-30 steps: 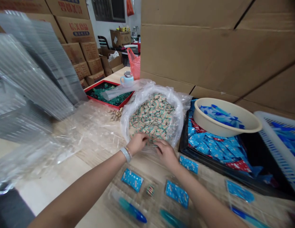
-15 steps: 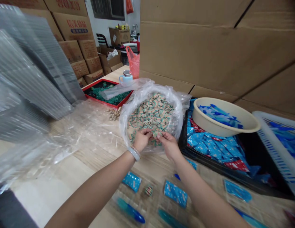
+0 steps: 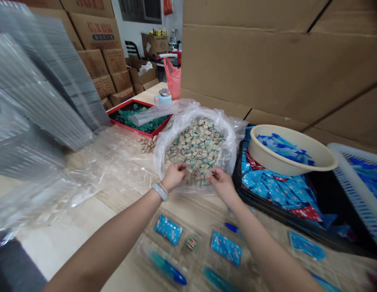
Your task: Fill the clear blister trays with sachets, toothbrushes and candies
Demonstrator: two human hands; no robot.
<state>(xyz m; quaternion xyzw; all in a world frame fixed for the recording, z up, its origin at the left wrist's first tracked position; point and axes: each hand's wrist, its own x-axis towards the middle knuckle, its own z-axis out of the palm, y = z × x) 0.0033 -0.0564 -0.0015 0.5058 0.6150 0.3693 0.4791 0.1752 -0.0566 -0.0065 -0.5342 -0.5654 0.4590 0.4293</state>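
A round container lined with clear plastic (image 3: 159,150) is full of small tan and green pieces (image 3: 199,140). Over its near left edge is my left hand (image 3: 175,175), fingers pinched at the pieces; what they grip is too small to name. My right hand (image 3: 222,184), also pinched, is at the near right edge, with something tiny at its fingertips. Below lie clear trays holding blue packets (image 3: 168,230), (image 3: 226,248), a small striped piece (image 3: 191,243) and a blue-green item (image 3: 168,268).
At right, a cream basin (image 3: 325,162) of blue pieces rests over a black tray (image 3: 267,206) of packets, beside a white basket (image 3: 354,194). A red-rimmed tray (image 3: 130,129), light blue mug (image 3: 163,96), nuts (image 3: 148,144) and stacked clear trays (image 3: 45,77) are at left.
My hands have moved apart, the left going left and the right slightly right. The view has shifted a little.
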